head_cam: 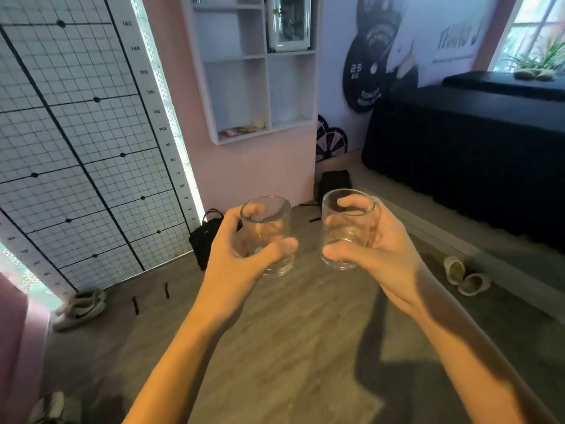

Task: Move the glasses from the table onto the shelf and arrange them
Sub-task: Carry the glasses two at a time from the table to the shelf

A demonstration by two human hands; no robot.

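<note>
Above wood-grain floor (275, 347), each hand grips a clear cylindrical glass

Your two arms in view, cut off by bottom edge of frame. Your left forearm (183, 347): bare right up to wrist, slim, smooth, evenly lit. Your right forearm (477, 362): bare likewise, broad band of shadow across it just behind wrist. Your left hand (241, 249) and right hand (382, 249): bare, wrists and fingers uncovered. Nails short on left thumb (281, 247) and right thumb (336, 251). Upper arms and any clothing out of frame.
</note>
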